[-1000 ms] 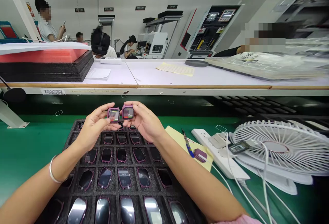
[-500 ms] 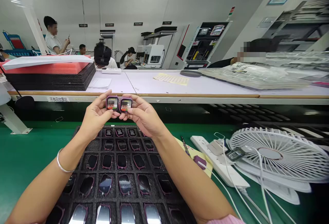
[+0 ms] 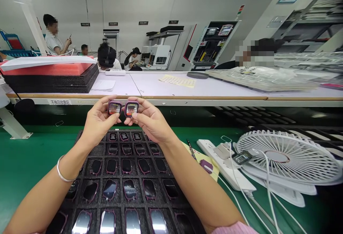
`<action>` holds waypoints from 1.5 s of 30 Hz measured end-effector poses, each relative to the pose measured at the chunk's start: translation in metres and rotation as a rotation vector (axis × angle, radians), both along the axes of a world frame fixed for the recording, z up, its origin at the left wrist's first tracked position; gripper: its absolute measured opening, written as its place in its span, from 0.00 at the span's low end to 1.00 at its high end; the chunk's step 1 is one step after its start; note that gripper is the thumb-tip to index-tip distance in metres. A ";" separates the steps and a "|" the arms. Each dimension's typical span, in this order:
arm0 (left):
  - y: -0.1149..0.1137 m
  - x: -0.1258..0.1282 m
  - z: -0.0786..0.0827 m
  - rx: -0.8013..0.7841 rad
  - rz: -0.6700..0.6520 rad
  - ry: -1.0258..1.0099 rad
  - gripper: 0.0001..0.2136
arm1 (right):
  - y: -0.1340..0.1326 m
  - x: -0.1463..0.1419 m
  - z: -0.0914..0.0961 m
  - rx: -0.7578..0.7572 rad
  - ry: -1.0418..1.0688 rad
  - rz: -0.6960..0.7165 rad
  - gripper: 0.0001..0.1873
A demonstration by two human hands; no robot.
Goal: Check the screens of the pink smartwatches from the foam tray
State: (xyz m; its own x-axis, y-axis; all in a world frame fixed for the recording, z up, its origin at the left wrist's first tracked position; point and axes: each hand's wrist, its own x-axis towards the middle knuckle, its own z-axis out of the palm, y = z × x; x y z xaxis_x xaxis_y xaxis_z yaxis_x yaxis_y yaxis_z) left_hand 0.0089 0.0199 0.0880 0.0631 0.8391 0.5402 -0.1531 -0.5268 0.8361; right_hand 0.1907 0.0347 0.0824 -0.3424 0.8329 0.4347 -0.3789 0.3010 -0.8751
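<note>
My left hand [image 3: 98,123] pinches a small purple smartwatch body [image 3: 114,108] with a lit screen. My right hand [image 3: 150,120] pinches a second purple watch body [image 3: 132,108], also lit. The two watches are held side by side, screens facing me, above the far end of a black foam tray [image 3: 80,138]. The tray holds several rows of the same purple watch bodies [image 3: 127,166], most with dark screens. A silver bangle circles my left wrist.
A white fan [image 3: 284,159] lies on the green mat at right, beside a white power strip [image 3: 227,169] with cables and a yellow paper [image 3: 211,169] bearing a pen. A white shelf [image 3: 203,87] spans behind, with stacked black foam [image 3: 53,80]. Other people work farther back.
Both hands rose with the watches and drew them close together, side by side. The view tilted up a little; both screens now show a picture.
</note>
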 end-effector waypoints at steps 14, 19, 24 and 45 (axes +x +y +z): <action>-0.029 -0.010 -0.057 -0.332 -0.070 0.028 0.24 | -0.022 -0.001 -0.062 -0.246 0.049 0.102 0.25; -0.029 -0.010 -0.067 -0.370 -0.032 0.041 0.21 | -0.022 -0.002 -0.074 -0.307 0.051 0.127 0.20; -0.028 -0.009 -0.068 -0.376 0.004 0.065 0.18 | -0.022 -0.002 -0.077 -0.330 0.040 0.125 0.18; -0.032 -0.010 -0.071 -0.387 -0.035 0.072 0.15 | -0.022 0.000 -0.081 -0.290 0.004 0.087 0.18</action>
State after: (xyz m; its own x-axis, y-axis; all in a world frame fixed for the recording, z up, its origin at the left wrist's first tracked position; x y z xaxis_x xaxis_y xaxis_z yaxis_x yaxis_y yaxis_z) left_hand -0.0010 -0.0122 0.0166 0.1209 0.9766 0.1777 -0.0994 -0.1662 0.9811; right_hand 0.1907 0.0123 0.0011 -0.4168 0.8901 0.1843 -0.3961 0.0047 -0.9182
